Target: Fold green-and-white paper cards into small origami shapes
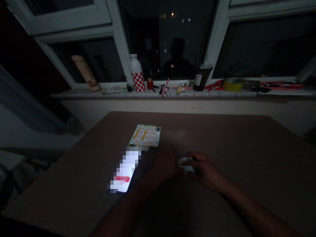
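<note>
Low over the middle of the table, a small pale piece of paper (187, 164) with green tints shows between my hands; it looks folded or crumpled, though the dim light blurs it. My left hand (166, 164) is closed at its left edge, the fingertips partly hidden. On the other side, my right hand (203, 169) grips it between thumb and fingers. A stack of printed cards (146, 135), with rows of red and yellow marks, lies beyond my left hand. Left of that hand is a lit phone (126, 169), lying face up with its screen blurred.
The brown table (222, 138) ends at a wall below a granite windowsill (153, 94). On the sill stand a tan bottle (86, 73), a white bottle with red checks (137, 73), a small red jar (150, 84) and a dark cup (201, 79), among several small items.
</note>
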The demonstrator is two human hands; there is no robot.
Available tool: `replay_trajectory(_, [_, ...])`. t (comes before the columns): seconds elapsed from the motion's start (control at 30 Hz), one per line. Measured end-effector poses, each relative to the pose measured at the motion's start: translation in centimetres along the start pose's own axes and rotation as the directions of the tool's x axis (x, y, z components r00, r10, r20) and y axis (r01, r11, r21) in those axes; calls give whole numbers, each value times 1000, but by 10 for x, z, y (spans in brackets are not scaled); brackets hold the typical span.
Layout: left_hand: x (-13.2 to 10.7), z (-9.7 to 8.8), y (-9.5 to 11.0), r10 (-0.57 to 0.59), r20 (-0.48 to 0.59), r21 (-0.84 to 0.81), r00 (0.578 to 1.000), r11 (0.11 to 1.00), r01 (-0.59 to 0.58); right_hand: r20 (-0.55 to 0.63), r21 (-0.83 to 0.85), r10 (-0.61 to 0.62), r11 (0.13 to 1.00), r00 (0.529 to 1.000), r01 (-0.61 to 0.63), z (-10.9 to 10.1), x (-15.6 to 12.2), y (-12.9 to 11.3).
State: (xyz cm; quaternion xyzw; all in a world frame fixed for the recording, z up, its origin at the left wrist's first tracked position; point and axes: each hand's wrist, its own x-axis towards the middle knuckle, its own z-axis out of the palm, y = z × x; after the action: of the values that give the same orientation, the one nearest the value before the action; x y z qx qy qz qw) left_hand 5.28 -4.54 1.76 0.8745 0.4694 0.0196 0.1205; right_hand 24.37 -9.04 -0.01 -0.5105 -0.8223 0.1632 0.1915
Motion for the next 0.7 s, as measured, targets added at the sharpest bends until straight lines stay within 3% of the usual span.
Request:
replay_trajectory(0.27, [1,-7,-11,-96,84,-80,992,992,103,-1,-9,8,1000,1000,-8,2,0,4])
replay_trajectory(0.7, [-3,-7,-25,-80,70,-163,994,982,91,-8,-9,-1,1000,1000,1,2,-1,4])
